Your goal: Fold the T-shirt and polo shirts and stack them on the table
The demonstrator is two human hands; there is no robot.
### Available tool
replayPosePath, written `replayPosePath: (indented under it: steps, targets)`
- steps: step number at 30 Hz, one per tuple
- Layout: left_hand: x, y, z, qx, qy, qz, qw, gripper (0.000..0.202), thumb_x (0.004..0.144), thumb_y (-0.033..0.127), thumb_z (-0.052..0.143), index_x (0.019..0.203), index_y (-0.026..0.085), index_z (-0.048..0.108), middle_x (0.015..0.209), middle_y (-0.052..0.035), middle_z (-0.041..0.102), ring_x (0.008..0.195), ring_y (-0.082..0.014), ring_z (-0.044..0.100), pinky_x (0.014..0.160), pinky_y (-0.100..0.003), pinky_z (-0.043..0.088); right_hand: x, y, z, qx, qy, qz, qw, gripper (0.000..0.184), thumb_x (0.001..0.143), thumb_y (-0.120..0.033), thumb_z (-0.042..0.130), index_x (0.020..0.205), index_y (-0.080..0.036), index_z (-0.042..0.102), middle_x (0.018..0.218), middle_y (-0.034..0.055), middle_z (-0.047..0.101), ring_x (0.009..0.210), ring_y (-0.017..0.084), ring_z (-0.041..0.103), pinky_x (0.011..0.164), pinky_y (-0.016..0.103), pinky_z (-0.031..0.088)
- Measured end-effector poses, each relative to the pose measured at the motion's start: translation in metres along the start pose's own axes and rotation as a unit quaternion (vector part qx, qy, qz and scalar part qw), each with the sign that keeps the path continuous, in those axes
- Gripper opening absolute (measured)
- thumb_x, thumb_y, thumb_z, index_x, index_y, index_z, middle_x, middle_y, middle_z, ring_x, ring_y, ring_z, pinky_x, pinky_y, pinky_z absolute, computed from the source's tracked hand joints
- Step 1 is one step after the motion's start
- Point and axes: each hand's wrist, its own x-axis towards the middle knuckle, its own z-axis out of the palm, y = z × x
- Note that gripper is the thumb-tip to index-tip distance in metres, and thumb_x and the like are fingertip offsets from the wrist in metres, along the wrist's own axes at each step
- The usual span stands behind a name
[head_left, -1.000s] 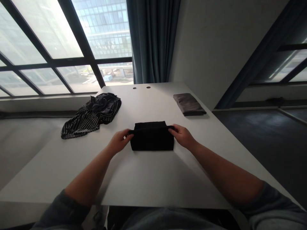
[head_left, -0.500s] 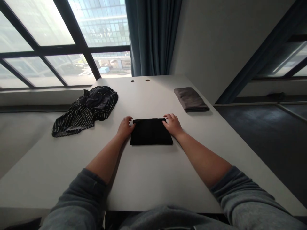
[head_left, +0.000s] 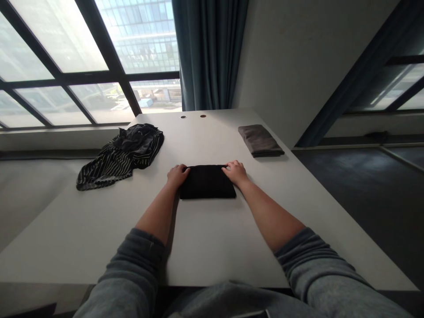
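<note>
Left hand: the left hand (head_left: 178,175) lay on the far left corner of the folded black cloth (head_left: 207,183), fingers loosely curled; I could not tell whether it was gripping the edge.
Right hand: the right hand (head_left: 235,173) lay on the far right corner of the cloth, also loosely curled, not clenched; any grip on the edge could not be told.
Cloth: flat, folded into a neat rectangle, near the middle of the white table (head_left: 205,247), between both hands.
Left of cloth: a crumpled black-and-white striped garment (head_left: 122,159), well apart from the left hand, near the table's left edge.
Far right: a folded brown-grey cloth (head_left: 260,140), near the table's right edge.
Far table edge: two small round holes (head_left: 193,116).
Arms: grey sleeves (head_left: 132,269) pushed back, forearms bare.
Behind: a large gridded window (head_left: 66,66) and a dark teal curtain (head_left: 208,44).
</note>
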Motion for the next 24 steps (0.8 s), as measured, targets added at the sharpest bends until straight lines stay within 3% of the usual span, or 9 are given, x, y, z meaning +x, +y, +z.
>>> replayPosePath:
  steps: [3, 5, 9, 12, 16, 20, 24]
  targets:
    - [-0.008, -0.005, -0.006, -0.011, 0.008, -0.004, 1.0, 0.037, 0.098, 0.049, 0.058, 0.12, 0.026, 0.076, 0.123, -0.0128, 0.072, 0.118, -0.0324, 0.065, 0.106, -0.043, 0.046, -0.003, -0.001, -0.006, 0.014, -0.009, -0.009, 1.0, 0.039, 0.102, -0.042, 0.057, 0.123, -0.015, 0.075, 0.127, 0.0168, 0.068, 0.122, 0.029, 0.057, 0.113, 0.04, 0.038]
    - [-0.017, -0.012, -0.011, -0.009, 0.02, -0.026, 0.999, 0.04, 0.098, 0.053, 0.058, 0.121, 0.026, 0.077, 0.131, -0.0139, 0.07, 0.123, -0.0348, 0.063, 0.108, -0.046, 0.045, -0.007, 0.001, -0.011, 0.013, -0.013, 0.003, 1.0, 0.046, 0.102, -0.05, 0.057, 0.126, -0.015, 0.074, 0.136, 0.0191, 0.065, 0.128, 0.032, 0.054, 0.113, 0.044, 0.039]
    - [-0.035, -0.026, -0.017, -0.016, 0.017, -0.035, 0.999, 0.042, 0.099, 0.059, 0.053, 0.109, 0.03, 0.081, 0.139, -0.0107, 0.068, 0.131, -0.0359, 0.059, 0.112, -0.048, 0.041, -0.014, 0.007, -0.015, 0.004, -0.058, 0.008, 0.998, 0.059, 0.097, -0.066, 0.058, 0.128, -0.019, 0.075, 0.159, 0.0202, 0.049, 0.149, 0.042, 0.037, 0.119, 0.057, 0.033]
    - [-0.043, -0.025, -0.014, -0.018, 0.007, -0.014, 1.0, 0.04, 0.095, 0.06, 0.059, 0.109, 0.029, 0.081, 0.141, -0.0098, 0.068, 0.133, -0.0359, 0.057, 0.113, -0.047, 0.04, -0.015, 0.004, -0.014, 0.033, -0.079, -0.024, 0.996, 0.058, 0.094, -0.062, 0.065, 0.126, -0.014, 0.075, 0.158, 0.0205, 0.051, 0.156, 0.042, 0.028, 0.125, 0.055, 0.026]
    - [-0.042, -0.018, -0.008, -0.033, 0.008, -0.005, 0.999, 0.036, 0.089, 0.053, 0.068, 0.108, 0.024, 0.078, 0.14, -0.0118, 0.069, 0.132, -0.0352, 0.059, 0.112, -0.044, 0.043, -0.017, -0.007, -0.017, 0.108, -0.086, -0.032, 0.99, 0.048, 0.092, -0.049, 0.071, 0.122, -0.011, 0.073, 0.143, 0.0214, 0.063, 0.15, 0.037, 0.042, 0.127, 0.049, 0.028]
    - [-0.04, -0.014, -0.008, -0.102, -0.01, 0.015, 0.995, 0.027, 0.09, 0.044, 0.067, 0.104, 0.023, 0.077, 0.13, -0.0115, 0.073, 0.123, -0.0327, 0.064, 0.107, -0.043, 0.047, -0.022, -0.013, -0.025, 0.215, -0.08, -0.01, 0.973, 0.04, 0.091, -0.04, 0.07, 0.123, -0.016, 0.068, 0.131, 0.0164, 0.071, 0.127, 0.031, 0.063, 0.111, 0.044, 0.047]
    - [-0.042, -0.01, -0.015, -0.194, -0.007, 0.028, 0.981, 0.022, 0.088, 0.037, 0.068, 0.102, 0.022, 0.076, 0.12, -0.01, 0.075, 0.117, -0.0309, 0.066, 0.104, -0.043, 0.05, -0.025, -0.017, -0.027, 0.353, -0.068, -0.022, 0.933, 0.028, 0.085, -0.037, 0.069, 0.107, -0.02, 0.067, 0.109, 0.0084, 0.076, 0.102, 0.025, 0.07, 0.098, 0.041, 0.054]
